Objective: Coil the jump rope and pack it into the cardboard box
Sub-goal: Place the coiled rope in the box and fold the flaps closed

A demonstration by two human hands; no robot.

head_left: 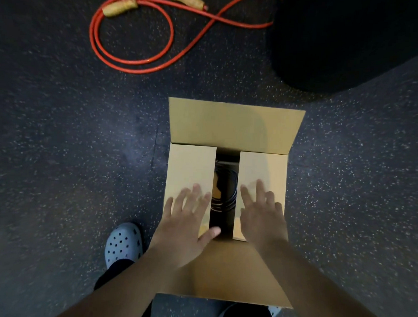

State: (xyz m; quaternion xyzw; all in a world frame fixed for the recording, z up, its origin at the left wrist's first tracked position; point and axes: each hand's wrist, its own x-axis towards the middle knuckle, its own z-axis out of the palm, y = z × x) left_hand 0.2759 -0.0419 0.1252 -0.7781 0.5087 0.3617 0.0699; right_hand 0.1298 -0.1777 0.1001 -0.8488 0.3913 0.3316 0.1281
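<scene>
A cardboard box (pixel 234 125) stands on the dark speckled floor in front of me. Its two side flaps are folded inward, while the far and near flaps lie open. Through the gap between the side flaps I see a coiled black rope (pixel 225 190) inside. My left hand (pixel 188 218) lies flat on the left flap with fingers spread. My right hand (pixel 261 209) lies flat on the right flap, fingers also spread. A red jump rope (pixel 135 64) with two tan handles lies loose on the floor at the far left.
A large black object (pixel 342 39) fills the far right corner beside the red rope. My feet in light blue clogs (pixel 123 246) stand at the near side of the box, one to its left and one partly hidden under the near flap.
</scene>
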